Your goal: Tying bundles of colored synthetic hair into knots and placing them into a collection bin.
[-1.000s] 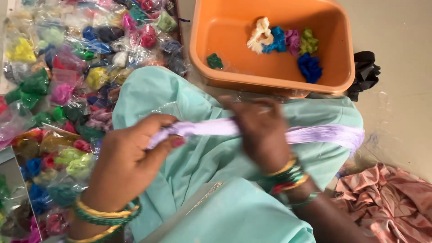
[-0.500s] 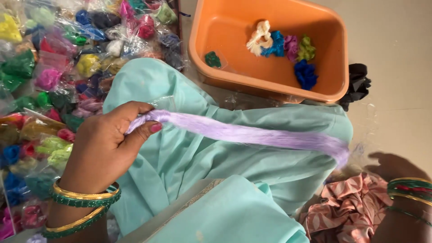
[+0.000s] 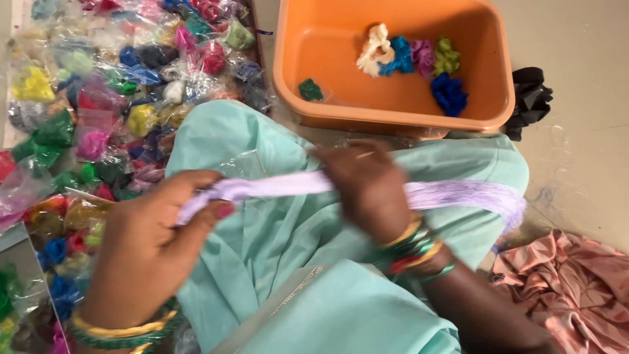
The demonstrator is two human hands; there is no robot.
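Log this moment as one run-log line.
left hand: pinches lilac thread bundle | right hand: grips bundle mid-length | orange tub: beyond knees

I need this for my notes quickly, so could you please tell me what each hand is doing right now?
Left hand: closed, pinching one end of the lilac thread bundle.
Right hand: closed around the bundle's middle; image blurred.

Right hand [image 3: 367, 190] motion-blurred, grip on lilac threads [image 3: 282, 187] unclear; pink cloth [image 3: 563, 288] edge-cropped.
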